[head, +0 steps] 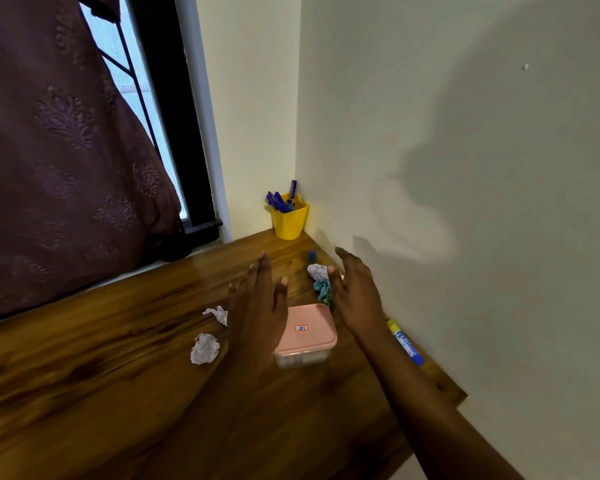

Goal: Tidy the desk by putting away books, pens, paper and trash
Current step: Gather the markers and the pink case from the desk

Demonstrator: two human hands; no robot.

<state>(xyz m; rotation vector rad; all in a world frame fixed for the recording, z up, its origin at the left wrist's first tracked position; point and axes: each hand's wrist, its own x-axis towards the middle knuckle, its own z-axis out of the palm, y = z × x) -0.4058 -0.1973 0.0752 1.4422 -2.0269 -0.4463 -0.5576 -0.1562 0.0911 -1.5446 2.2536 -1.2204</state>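
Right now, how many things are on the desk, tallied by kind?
Crumpled white paper balls: 3
Teal crumpled wad: 1
Pink-lidded box: 1
Yellow pen cup: 1
Yellow-and-blue stick: 1
Small blue item: 1
Total: 8

Three paper balls (205, 348), one teal wad (323, 291), one pink box (307, 332), one blue stick (405, 344), one cup (289, 220) at twelve o'clock.

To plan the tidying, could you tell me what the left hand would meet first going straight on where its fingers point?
Probably the yellow pen cup in the corner; the left hand points roughly at it across bare desk, though depth is unclear.
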